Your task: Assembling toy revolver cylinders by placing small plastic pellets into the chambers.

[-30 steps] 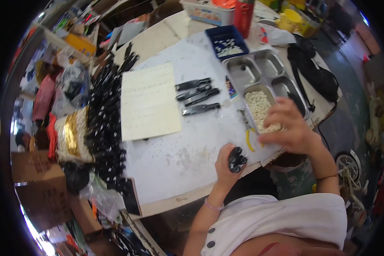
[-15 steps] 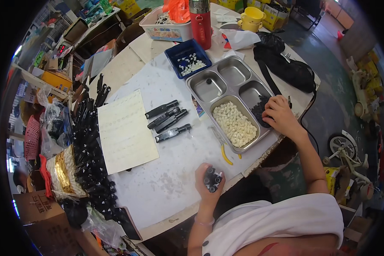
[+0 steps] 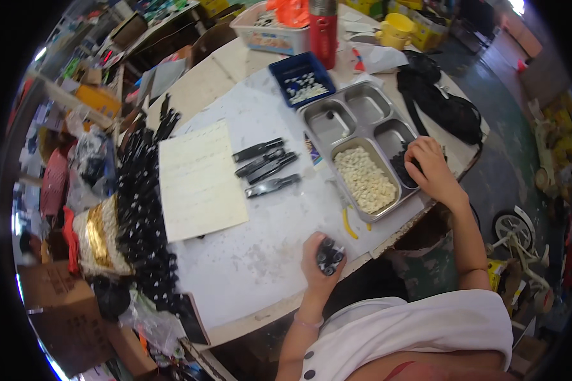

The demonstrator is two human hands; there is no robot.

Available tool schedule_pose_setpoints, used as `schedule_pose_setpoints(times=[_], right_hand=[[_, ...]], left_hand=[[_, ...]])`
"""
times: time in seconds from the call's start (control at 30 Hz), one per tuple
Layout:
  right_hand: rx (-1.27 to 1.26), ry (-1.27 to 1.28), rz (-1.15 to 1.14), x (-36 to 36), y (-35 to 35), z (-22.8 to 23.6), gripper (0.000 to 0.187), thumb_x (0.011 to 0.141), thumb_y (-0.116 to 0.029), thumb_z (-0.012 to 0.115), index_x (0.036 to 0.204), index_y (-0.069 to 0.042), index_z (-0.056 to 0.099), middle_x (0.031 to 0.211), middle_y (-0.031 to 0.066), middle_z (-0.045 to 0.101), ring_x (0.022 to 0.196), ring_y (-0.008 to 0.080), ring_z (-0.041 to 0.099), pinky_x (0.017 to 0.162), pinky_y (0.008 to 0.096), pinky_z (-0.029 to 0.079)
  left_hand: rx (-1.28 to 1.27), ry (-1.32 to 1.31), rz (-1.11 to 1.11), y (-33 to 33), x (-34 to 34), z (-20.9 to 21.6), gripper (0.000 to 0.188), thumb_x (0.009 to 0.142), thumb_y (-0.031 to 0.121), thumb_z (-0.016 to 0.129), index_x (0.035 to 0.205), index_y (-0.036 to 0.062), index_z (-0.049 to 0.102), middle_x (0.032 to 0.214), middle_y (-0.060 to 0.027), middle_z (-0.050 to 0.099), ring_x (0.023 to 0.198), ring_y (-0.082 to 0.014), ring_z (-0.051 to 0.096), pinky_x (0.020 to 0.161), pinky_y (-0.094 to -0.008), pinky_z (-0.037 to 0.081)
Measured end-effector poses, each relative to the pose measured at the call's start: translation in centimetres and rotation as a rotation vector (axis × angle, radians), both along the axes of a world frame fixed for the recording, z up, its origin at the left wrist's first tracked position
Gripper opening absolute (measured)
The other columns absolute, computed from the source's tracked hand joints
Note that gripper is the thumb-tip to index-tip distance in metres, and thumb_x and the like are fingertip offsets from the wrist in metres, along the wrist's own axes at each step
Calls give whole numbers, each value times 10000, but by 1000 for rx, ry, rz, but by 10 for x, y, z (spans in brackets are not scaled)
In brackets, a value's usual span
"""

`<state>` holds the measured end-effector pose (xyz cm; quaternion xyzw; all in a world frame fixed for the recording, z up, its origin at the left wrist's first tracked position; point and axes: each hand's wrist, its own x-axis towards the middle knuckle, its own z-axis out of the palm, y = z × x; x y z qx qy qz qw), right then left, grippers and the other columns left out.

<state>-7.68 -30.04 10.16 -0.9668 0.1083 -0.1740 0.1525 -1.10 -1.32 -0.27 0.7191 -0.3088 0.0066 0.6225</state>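
My left hand (image 3: 324, 260) is closed around a bundle of black parts with round ends (image 3: 330, 255), just above the table's near edge. My right hand (image 3: 431, 166) reaches over a steel compartment tray (image 3: 344, 145), its fingers bent at the small black pieces (image 3: 400, 166) in the right-hand compartment. Whatever those fingertips pinch is hidden. Small cream-white pieces (image 3: 365, 181) fill the near compartment. Left of the tray, several black handle-like parts (image 3: 267, 164) lie side by side. Yellow-handled pliers (image 3: 349, 225) rest beside the tray's near corner, partly covered by it.
A paper sheet (image 3: 200, 181) lies on the table, with a long heap of black parts (image 3: 143, 209) along the left edge. Behind the tray stand a blue bin (image 3: 286, 71), a red flask (image 3: 323, 41) and a yellow cup (image 3: 396, 30). A black bag (image 3: 448, 111) sits at the right.
The whole view has shifted, so the table's things appear farther right. My left hand still holds the bundle, slightly turned. My right hand stays at the black pieces.
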Motion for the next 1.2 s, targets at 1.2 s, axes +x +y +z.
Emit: schedule_pose_setpoints(times=[1.2], right_hand=[[-201,103,994,60,114,65,228,698,-94,652,921,-141,641,1023,3,542,1067,197,491,1030,450,370]], left_hand=[[-23,-50,-36,0,4,3,702,592,43,799,1216,40,479,1120,-186,573,972,-368,605,794,-400,523]])
